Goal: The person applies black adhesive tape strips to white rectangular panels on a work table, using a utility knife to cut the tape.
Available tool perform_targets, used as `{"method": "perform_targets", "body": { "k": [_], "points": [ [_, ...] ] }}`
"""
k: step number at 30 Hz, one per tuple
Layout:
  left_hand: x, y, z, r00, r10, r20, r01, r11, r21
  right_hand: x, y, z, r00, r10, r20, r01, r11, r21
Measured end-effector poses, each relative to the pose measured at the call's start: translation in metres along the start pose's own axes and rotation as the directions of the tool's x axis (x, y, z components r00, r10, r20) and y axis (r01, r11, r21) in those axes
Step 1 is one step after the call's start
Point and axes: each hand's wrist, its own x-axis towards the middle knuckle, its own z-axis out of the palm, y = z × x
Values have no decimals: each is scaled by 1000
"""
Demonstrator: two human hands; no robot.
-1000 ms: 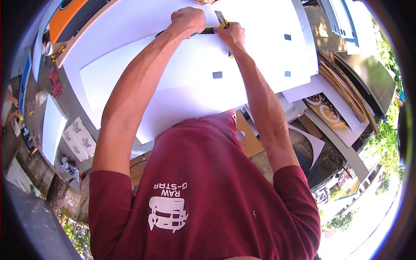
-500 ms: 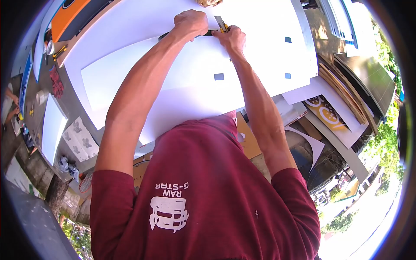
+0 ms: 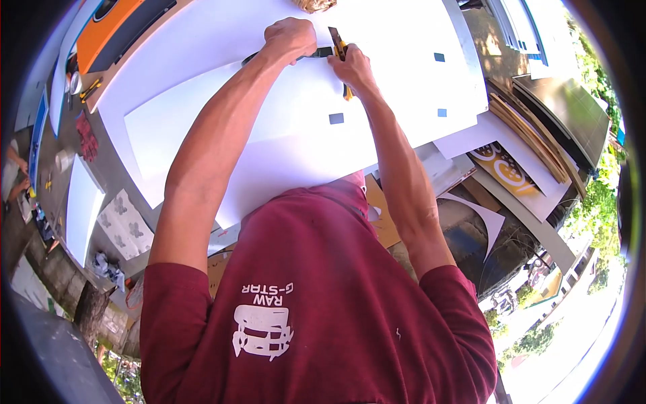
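My left hand (image 3: 291,39) is closed in a fist over a dark strip (image 3: 324,52), which shows on both sides of the fist; its exact kind cannot be made out. Beside it, my right hand (image 3: 352,65) grips a yellow-and-black utility knife (image 3: 348,93), with the blade pointing away from me and the yellow end showing below the hand. The fingertips of this hand are near the strip's right end. Under both hands lies a large white sheet (image 3: 269,108) with several small rectangular dark openings, on top of another white sheet (image 3: 222,34).
A brown roll of tape (image 3: 313,5) sits at the far edge. To the left are an orange panel (image 3: 114,34), a red glove (image 3: 86,137) and a patterned sheet (image 3: 126,225). Stacked boards (image 3: 528,135) stand at right. Another person's hand (image 3: 21,185) shows at far left.
The knife has turned in my right hand, so its yellow lower end now shows below the fingers. Both hands sit slightly farther left in view, and the left stays closed.
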Motion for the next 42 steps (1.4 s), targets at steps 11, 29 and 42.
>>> {"method": "perform_targets", "body": {
  "k": [11, 29, 42],
  "points": [
    [3, -3, 2, 1000, 29, 13, -29, 1000, 13, -30, -22, -3, 973, 62, 222, -35, 992, -121],
    [-45, -88, 15, 956, 254, -145, -291, 873, -392, -21, -5, -17, 986, 155, 66, -159, 985, 61],
    [-204, -172, 114, 984, -106, -145, -103, 333, -937, -3, -15, 5, 995, -69, 72, 68, 997, 22]
  ]
}}
